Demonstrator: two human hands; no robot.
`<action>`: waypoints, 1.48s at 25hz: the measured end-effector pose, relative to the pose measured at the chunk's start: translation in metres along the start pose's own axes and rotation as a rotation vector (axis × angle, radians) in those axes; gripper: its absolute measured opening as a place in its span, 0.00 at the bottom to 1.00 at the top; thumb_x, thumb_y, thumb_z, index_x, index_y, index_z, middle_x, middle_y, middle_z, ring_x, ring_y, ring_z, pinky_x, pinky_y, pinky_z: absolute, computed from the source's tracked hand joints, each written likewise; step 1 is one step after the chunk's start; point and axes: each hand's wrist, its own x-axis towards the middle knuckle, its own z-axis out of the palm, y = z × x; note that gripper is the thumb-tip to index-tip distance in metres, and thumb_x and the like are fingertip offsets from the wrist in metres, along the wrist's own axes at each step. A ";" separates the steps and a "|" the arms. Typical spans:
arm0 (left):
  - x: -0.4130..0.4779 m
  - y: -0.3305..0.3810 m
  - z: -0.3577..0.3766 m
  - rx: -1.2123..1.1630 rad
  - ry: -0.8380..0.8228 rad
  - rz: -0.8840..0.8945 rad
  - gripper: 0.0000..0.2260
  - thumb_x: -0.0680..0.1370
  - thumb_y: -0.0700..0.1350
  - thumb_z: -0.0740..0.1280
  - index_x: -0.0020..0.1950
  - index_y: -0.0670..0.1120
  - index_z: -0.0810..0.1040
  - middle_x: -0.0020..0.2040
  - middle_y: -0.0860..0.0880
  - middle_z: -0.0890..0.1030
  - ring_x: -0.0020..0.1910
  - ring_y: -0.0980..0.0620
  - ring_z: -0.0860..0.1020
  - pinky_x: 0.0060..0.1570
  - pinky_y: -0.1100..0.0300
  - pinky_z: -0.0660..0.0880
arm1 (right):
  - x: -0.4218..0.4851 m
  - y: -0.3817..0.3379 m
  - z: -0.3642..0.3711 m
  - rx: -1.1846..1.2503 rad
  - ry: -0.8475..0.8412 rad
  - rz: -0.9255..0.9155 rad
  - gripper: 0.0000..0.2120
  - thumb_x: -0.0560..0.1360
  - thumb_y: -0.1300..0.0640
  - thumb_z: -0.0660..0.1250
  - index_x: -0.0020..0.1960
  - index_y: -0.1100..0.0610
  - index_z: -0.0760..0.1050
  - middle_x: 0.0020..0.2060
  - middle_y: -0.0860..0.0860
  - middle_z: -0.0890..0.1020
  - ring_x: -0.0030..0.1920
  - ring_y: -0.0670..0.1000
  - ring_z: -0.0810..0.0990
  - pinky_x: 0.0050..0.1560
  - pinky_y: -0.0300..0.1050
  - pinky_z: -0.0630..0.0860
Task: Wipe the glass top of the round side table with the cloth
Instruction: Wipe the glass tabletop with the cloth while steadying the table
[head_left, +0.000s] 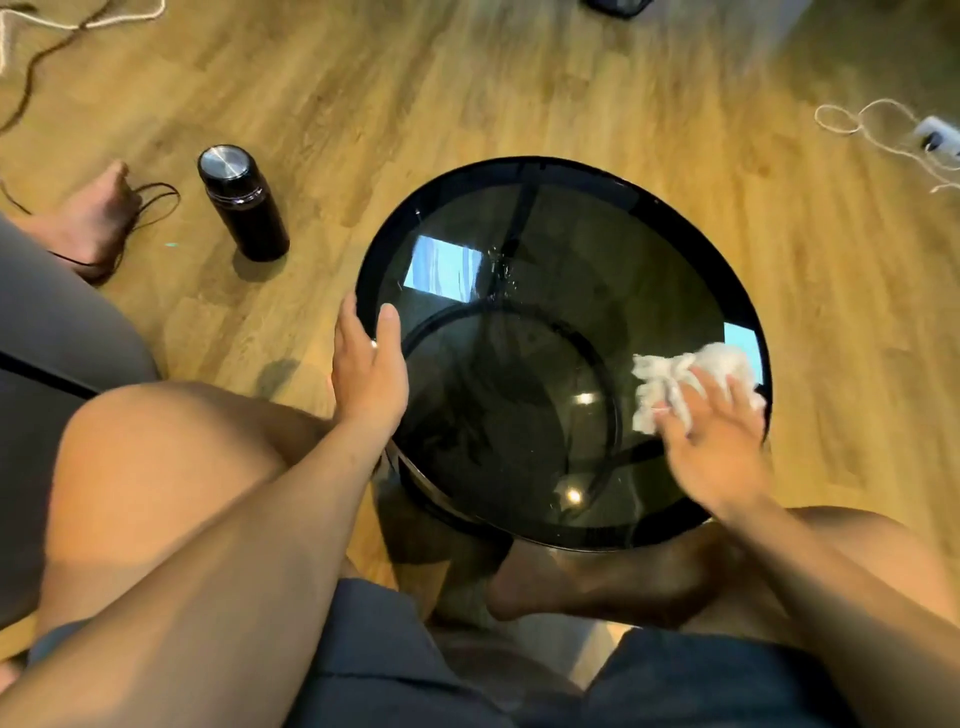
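Left hand: our left hand (369, 364) is at the left edge of the round bench (719, 254). The thumb lies on the glass top (545, 249) and the fingers (349, 317) wrap over the outside of the black rim, grasping it.
Right hand: our right hand (711, 441) lies on the white cloth (662, 379). Its fingers (704, 382) are spread and straight, released, pressing the cloth down rather than clutching it. The hand is blurred.
Cloth: it lies crumpled on the glass top near the right edge, partly under our hand, with the rest sticking out to the left and past the fingertips.
Glass top: it is dark, smoked and see-through. Through it we make out a lower ring and our bare foot (597, 577). Bright rectangular reflections and small specks show on its left part.
Floor: on the wooden floor (415, 104) a black flask (241, 208) with a steel lid stands upright, left of the bench and apart from it. Another person's bare foot (93, 218) is farther left. A white cable (862, 124) and a power strip (937, 136) lie at the far right.
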 end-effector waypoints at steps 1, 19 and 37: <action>0.000 0.000 0.001 -0.013 0.010 0.000 0.27 0.83 0.58 0.52 0.80 0.53 0.54 0.80 0.51 0.58 0.78 0.50 0.59 0.76 0.49 0.56 | -0.010 -0.027 0.003 0.017 0.033 -0.055 0.28 0.76 0.41 0.48 0.69 0.52 0.71 0.70 0.54 0.71 0.73 0.64 0.61 0.70 0.67 0.57; -0.007 0.005 0.002 0.076 0.031 0.033 0.27 0.83 0.59 0.53 0.80 0.52 0.53 0.80 0.50 0.58 0.78 0.48 0.59 0.74 0.49 0.57 | -0.031 0.001 -0.017 0.052 -0.048 0.024 0.23 0.67 0.39 0.53 0.48 0.50 0.81 0.63 0.52 0.73 0.68 0.60 0.65 0.68 0.53 0.63; -0.011 0.001 0.002 0.107 0.041 0.063 0.26 0.84 0.56 0.53 0.81 0.51 0.53 0.81 0.50 0.57 0.78 0.48 0.59 0.73 0.52 0.57 | -0.030 0.064 -0.012 0.061 0.011 -0.070 0.25 0.72 0.39 0.53 0.54 0.56 0.76 0.63 0.56 0.73 0.69 0.60 0.68 0.67 0.54 0.67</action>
